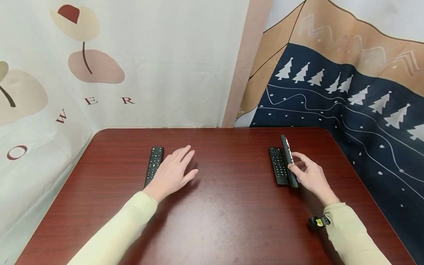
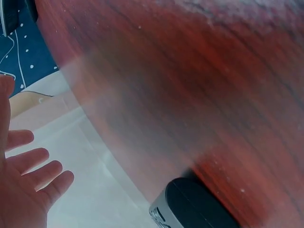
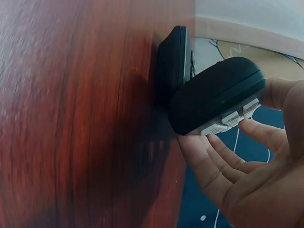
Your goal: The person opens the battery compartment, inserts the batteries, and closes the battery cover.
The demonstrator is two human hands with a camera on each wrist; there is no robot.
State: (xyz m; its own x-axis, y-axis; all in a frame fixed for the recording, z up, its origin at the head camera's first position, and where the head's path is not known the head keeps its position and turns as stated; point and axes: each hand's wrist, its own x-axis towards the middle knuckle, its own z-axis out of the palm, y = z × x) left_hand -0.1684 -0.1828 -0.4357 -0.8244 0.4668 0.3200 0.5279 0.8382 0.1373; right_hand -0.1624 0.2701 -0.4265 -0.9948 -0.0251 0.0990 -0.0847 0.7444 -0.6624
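Note:
My right hand (image 1: 313, 176) grips a black remote control (image 1: 289, 162) with pale buttons, tilted up on its long edge with the buttons toward the palm. Right beside it, on its left, a second black remote control (image 1: 278, 166) lies flat, buttons up. In the right wrist view the thumb and fingers hold the tilted remote (image 3: 213, 97) at its sides, and the flat remote (image 3: 172, 61) shows behind it. My left hand (image 1: 175, 171) hovers with fingers spread, holding nothing. A third black remote control (image 1: 154, 163) lies just left of it, its lower end hidden by the hand.
The dark red wooden table (image 1: 228, 206) has rounded far corners. A white curtain (image 1: 172, 66) with printed shapes and letters hangs behind it. A navy cloth (image 1: 331, 95) with white trees hangs at the right. A dark band with a yellow mark (image 1: 319, 222) sits at the right wrist.

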